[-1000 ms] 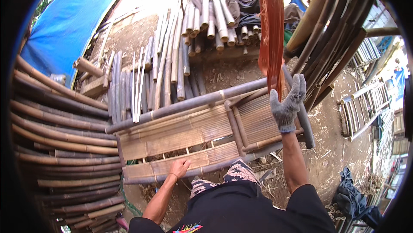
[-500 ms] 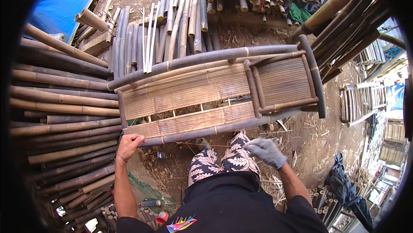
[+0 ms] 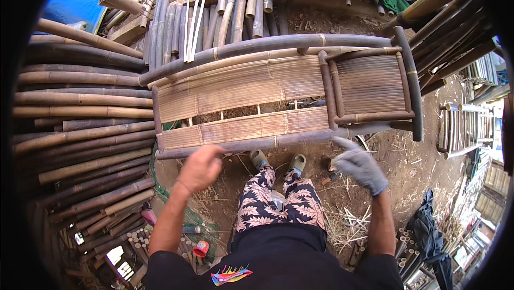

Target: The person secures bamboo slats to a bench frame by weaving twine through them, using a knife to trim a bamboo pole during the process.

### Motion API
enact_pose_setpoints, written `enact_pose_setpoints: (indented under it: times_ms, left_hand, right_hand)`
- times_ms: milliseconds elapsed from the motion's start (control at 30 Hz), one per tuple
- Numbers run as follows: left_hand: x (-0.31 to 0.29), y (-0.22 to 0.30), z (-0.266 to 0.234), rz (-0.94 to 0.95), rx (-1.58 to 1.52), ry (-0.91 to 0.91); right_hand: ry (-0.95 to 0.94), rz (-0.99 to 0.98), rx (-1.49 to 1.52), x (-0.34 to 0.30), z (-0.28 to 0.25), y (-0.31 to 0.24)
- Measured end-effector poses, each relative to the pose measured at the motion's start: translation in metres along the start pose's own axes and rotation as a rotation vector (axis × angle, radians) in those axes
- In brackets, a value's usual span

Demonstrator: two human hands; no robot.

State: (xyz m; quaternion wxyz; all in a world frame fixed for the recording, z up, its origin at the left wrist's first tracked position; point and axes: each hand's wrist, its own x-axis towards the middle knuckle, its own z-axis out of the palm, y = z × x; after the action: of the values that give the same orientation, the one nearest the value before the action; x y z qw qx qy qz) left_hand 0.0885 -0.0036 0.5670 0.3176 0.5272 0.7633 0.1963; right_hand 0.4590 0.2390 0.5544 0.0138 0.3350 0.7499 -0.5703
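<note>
A long bamboo lounger with a slatted seat and a raised slatted end section on the right stands in front of me. My left hand is bare and slightly blurred, its fingers curled, just below the near dark bamboo rail. Farther right, my right hand, in a grey glove, is held off the rail's right part, its fingers bent and the index pointing up-left. Whatever thin thing either hand may pinch is too small to make out.
Stacked bamboo poles lie along the left, with more bamboo poles at the back. Leaning poles rise at the right. A red cup stands lower left; dark cloth hangs lower right. Wood shavings litter the ground.
My left hand has left the rail's left end and moved right. My right hand has moved up and right. The orange cord between them is no longer visible. The view has shifted.
</note>
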Motion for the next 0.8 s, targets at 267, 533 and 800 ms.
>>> enact_pose_setpoints:
  times_ms: [267,533,800]
  left_hand:
    - [0.025,0.080,0.050,0.037,-0.728,-0.191]
    - [0.058,-0.067,0.109,-0.278,-0.701,-0.367]
    - [0.079,-0.224,0.235,0.250,-1.938,0.208]
  right_hand:
    - [-0.515,0.025,0.479,0.027,0.041,-0.001]
    - [0.323,0.086,0.432,0.025,0.006,0.163]
    - [0.372,0.056,0.128,0.098,0.069,0.303]
